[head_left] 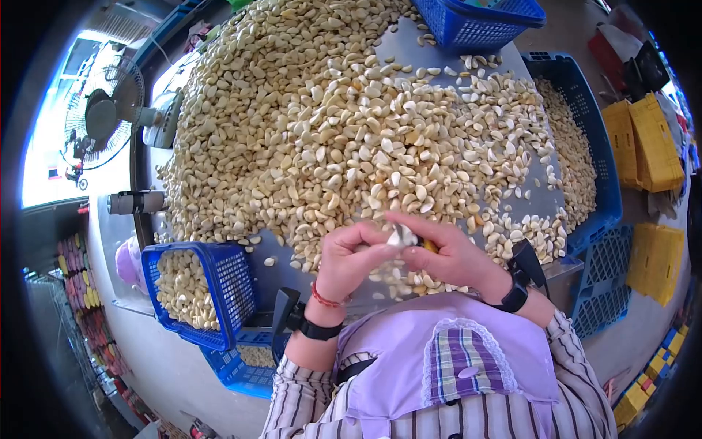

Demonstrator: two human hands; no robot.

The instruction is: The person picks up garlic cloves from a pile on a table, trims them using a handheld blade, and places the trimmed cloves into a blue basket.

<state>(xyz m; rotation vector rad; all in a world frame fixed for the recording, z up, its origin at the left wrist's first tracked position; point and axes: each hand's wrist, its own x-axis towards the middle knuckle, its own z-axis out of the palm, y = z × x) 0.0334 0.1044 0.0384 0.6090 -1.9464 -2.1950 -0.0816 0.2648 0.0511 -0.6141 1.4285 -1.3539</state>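
My left hand point(351, 256) is closed, pinching a white garlic clove point(401, 235) between thumb and fingers at the table's near edge. My right hand point(450, 252) meets it from the other side, wrapped round a small knife with a yellow handle point(428, 246). The knife's dark blade end lies against the clove and is mostly hidden by the fingers. In front of both hands spreads a large heap of garlic cloves point(351, 139) on a metal table point(523, 201). A few loose cloves lie just beneath my hands.
To the left, a blue basket point(234, 285) holds cloves, with another blue basket point(238, 369) below it. A blue basket point(475, 25) stands at the back; a large blue crate point(607, 168) of cloves is at right. A fan point(102, 110) stands left, yellow crates point(643, 143) far right.
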